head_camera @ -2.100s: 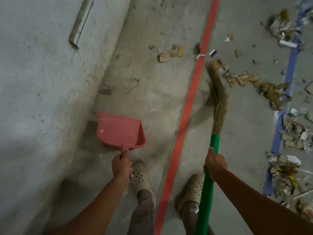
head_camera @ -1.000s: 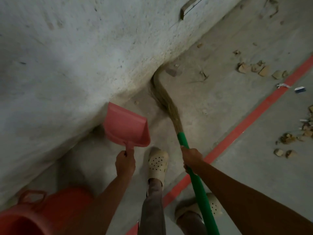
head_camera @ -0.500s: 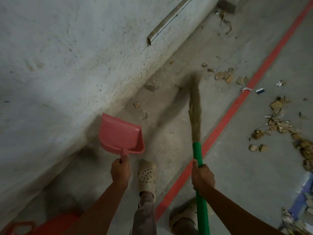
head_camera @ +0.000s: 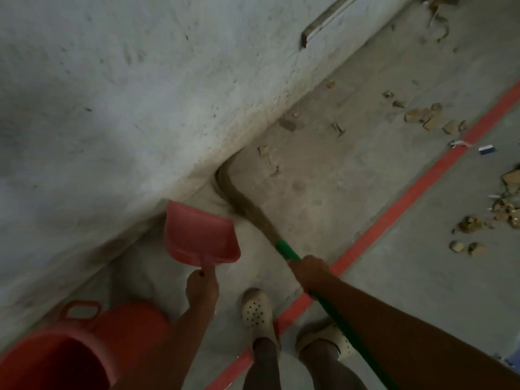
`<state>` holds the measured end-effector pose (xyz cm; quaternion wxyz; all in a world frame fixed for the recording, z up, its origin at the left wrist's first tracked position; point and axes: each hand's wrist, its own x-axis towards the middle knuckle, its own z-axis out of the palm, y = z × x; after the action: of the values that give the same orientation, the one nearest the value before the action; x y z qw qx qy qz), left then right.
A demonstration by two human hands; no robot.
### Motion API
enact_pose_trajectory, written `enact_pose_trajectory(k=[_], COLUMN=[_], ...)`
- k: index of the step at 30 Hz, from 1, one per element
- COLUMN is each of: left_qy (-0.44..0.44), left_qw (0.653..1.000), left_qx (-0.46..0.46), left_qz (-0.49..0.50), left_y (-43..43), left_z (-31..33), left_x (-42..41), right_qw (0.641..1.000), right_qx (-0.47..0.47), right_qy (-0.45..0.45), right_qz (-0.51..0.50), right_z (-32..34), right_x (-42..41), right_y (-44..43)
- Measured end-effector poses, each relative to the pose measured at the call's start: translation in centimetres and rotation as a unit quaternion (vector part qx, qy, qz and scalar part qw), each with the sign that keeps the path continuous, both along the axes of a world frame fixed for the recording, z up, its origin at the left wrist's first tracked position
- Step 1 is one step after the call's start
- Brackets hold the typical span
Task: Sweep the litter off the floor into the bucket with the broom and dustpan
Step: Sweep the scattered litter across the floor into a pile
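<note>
Both hands are busy: the right hand [head_camera: 309,273] is wrapped round the green-handled straw broom [head_camera: 244,205], its soft bristles bending against the grey plaster wall [head_camera: 140,94]; the left hand [head_camera: 201,285] grips the light pink plastic dustpan [head_camera: 199,237] by its stub handle; scraps of brown litter [head_camera: 427,116] look featherweight; the red plastic bucket [head_camera: 70,350] waits bottom left.

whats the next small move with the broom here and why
Probably draw the broom back along the wall toward the dustpan. Its bristles are bent into the wall-floor corner just beyond the pan's open mouth, the right hand grips the green handle, and the left hand holds the pan beside them.
</note>
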<state>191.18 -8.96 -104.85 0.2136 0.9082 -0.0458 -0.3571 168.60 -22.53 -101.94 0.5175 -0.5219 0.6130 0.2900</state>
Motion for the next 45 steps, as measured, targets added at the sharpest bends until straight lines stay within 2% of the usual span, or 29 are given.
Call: enact_pose_trajectory(k=[3,5,10,14,18,22,25,27,31,36,41,45], left_qy=[0.02,0.04,0.07,0.07,0.08,0.075,0.071,0.078,0.087,0.09,0.09,0.097], left_qw=[1.0,0.999,0.995,0.994,0.992,0.99,0.99,0.988,0.985,0.98,0.976,0.972], left_qx=[-0.014,-0.026,-0.056,-0.079,-0.086,-0.089,-0.088,-0.083,-0.07,-0.059,-0.067,-0.071], left_qz=[-0.002,-0.009,-0.034,-0.041,-0.055,-0.078,-0.09,-0.101,-0.131,-0.166,-0.185,-0.2], left_y=[-0.2,-0.5,-1.8,-3.7,-5.5,-6.9,-7.6,-7.9,-8.2,-9.4,-12.2,-15.3], left_z=[-0.5,-0.8,-0.3,1.1,1.7,1.8,1.7,1.6,1.6,2.2,4.5,7.3], left_x=[0.4,0.6,0.5,0.1,0.1,-0.2,-1.3,-2.2,-4.7,-8.7,-13.3,-16.7], right_qw=[0.981,0.959,0.926,0.886,0.895,0.938,0.968,0.969,0.932,0.881,0.819,0.816], right_qx=[-0.004,-0.011,-0.051,-0.08,-0.12,-0.15,-0.126,-0.093,-0.037,-0.093,-0.099,-0.106], right_qy=[0.007,0.017,0.067,0.101,0.088,0.038,0.006,-0.009,0.007,0.055,0.089,0.081], right_qz=[-0.195,-0.283,-0.369,-0.446,-0.42,-0.309,-0.217,-0.227,-0.359,-0.462,-0.558,-0.562], right_z=[-1.5,-1.7,-0.7,0.0,1.2,1.6,1.2,1.0,0.6,-0.1,3.0,6.2], right_x=[-0.3,-0.9,-2.8,-3.6,-3.1,-2.1,-1.9,-2.3,-5.4,-12.7,-19.9,-23.2], right_y=[-0.7,-0.8,-0.2,0.4,1.2,1.6,0.9,0.1,-1.6,-1.8,-1.6,-1.2])
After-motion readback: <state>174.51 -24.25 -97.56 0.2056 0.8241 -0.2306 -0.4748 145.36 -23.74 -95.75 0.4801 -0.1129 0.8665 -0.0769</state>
